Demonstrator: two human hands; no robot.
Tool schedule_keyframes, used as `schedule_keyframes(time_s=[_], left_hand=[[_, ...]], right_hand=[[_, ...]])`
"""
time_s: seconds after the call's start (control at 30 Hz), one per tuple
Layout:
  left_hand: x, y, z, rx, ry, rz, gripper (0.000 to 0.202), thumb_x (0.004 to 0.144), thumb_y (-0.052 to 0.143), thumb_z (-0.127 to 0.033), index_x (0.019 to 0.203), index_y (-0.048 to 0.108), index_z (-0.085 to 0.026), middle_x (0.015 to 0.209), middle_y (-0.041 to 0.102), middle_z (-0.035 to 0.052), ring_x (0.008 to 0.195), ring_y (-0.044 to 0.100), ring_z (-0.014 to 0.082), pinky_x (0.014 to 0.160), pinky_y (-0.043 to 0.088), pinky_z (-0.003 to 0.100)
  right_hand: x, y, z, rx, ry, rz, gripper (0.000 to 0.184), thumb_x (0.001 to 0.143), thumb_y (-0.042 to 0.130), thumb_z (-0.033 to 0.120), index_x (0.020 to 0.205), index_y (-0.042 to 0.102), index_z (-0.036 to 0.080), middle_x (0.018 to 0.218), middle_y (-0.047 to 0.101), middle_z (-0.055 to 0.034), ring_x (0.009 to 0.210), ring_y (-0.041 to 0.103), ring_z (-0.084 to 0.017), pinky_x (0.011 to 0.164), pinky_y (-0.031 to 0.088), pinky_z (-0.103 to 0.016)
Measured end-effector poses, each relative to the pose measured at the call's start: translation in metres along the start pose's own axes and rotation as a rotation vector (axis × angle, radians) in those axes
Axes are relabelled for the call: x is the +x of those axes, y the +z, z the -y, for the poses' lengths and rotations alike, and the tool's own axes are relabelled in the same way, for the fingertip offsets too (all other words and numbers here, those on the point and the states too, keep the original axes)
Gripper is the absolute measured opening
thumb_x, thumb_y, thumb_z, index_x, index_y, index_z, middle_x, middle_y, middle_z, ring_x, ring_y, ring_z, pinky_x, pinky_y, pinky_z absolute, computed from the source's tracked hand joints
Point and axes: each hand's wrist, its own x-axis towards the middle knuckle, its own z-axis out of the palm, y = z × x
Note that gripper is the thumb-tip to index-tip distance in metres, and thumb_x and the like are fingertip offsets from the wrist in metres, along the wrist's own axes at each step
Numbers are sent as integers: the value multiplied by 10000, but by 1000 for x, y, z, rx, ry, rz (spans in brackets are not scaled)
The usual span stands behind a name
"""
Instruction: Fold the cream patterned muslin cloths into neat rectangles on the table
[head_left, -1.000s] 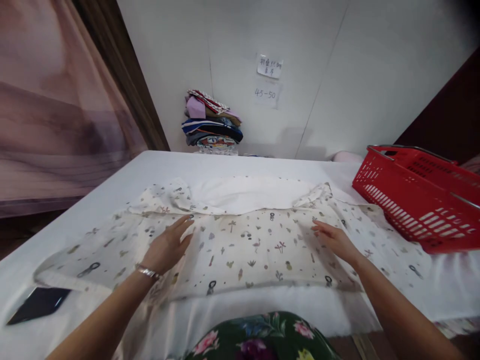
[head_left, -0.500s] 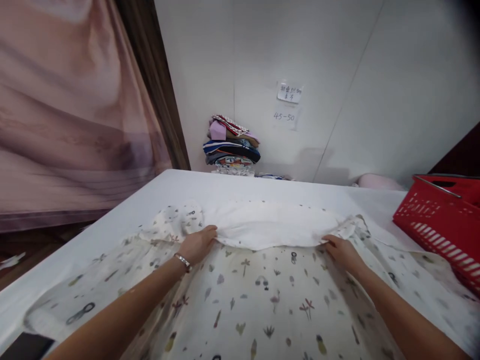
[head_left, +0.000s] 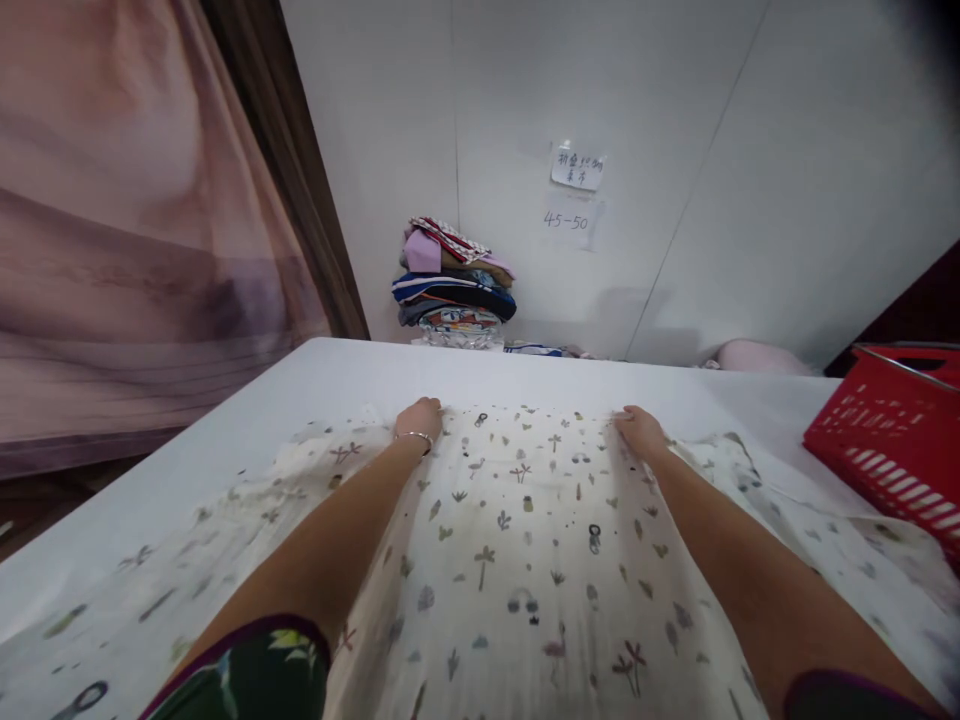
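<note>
A thin white cloth (head_left: 517, 540) printed with small palms, leaves and flamingos spreads over the white table. My left hand (head_left: 420, 418), with a silver bracelet at the wrist, is closed on its far edge. My right hand (head_left: 639, 430) pinches the same edge farther right. Between the two hands the cloth stretches fairly flat and hangs toward me between my forearms. Loose, rumpled parts of it lie outside both arms. The fingertips of each hand are partly hidden by the grip.
On the white table (head_left: 360, 375), a red plastic basket (head_left: 885, 430) stands at the right. Folded clothes (head_left: 454, 285) are piled by the back wall, near a pink rounded thing (head_left: 765, 357). A pink curtain (head_left: 135, 230) hangs at the left; handwritten papers (head_left: 576, 168) are on the wall.
Both hands have moved away from me toward the table's far side, carrying the edge with them. The white underside fold seen between them before is now covered by the printed side.
</note>
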Motion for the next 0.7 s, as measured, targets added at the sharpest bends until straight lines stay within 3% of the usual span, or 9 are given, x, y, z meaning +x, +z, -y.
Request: schedule_keyframes(time_s=[0.13, 0.33, 0.53, 0.63, 0.7], left_hand=[[-3, -1, 3, 37, 60, -25, 315, 824, 359, -236, 988, 623, -185, 1071, 617, 130, 951, 577, 260, 746, 432, 352], [-4, -11, 2, 58, 123, -89, 275, 819, 368, -228, 931, 612, -171, 1046, 625, 128, 1107, 463, 271, 916, 333, 406], [1, 1, 9, -4, 39, 11, 265, 764, 418, -232, 971, 574, -175, 980, 645, 117, 928, 578, 243, 760, 427, 344], [6, 0, 17, -44, 34, 71, 361, 737, 459, -256, 1086, 531, -193, 992, 646, 108, 889, 601, 227, 695, 443, 301], [8, -1, 19, -61, 39, 96, 445, 712, 488, -247, 1155, 500, -198, 1023, 641, 108, 905, 601, 229, 702, 446, 296]], right_hand=[[0, 4, 0, -126, -12, 16, 215, 744, 542, 310, 856, 657, 167, 859, 675, -96, 829, 593, -216, 676, 406, -263], [7, 5, 9, -200, 20, -20, 340, 838, 402, 365, 1004, 627, 172, 956, 661, -106, 884, 581, -216, 705, 401, -270], [10, 10, 10, -259, -32, 78, 511, 792, 452, 249, 1297, 451, 170, 1104, 619, -124, 982, 570, -244, 804, 405, -313], [3, 9, 17, -276, -102, 111, 520, 777, 462, 211, 1295, 456, 169, 1153, 591, -122, 1032, 543, -249, 846, 393, -318], [-5, 13, 27, -276, -237, 110, 487, 795, 447, 213, 1281, 470, 176, 1191, 561, -118, 1064, 518, -244, 871, 384, -320]])
